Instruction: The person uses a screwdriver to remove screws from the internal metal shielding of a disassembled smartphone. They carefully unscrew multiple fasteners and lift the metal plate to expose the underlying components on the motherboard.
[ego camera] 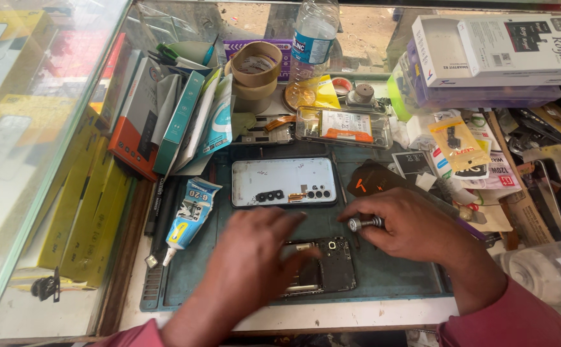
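Note:
An opened dark phone body [332, 265] lies on a blue-grey work mat [389, 270]. My left hand [254, 257] rests flat on its left half, fingers spread, covering much of it. Just right of the phone's top, my right hand [409, 225] grips a small screwdriver [364, 223] with a silvery knurled handle; its tip is hidden. Behind the hands lies a pale silver phone back cover [283, 182], inner side up, with camera holes showing.
A glue tube [189, 215] lies left on the mat. Behind are phone boxes [165, 119], tape rolls [254, 67], a water bottle [312, 35], a clear case with parts [343, 127] and white boxes [499, 45]. A glass showcase [30, 160] borders the left.

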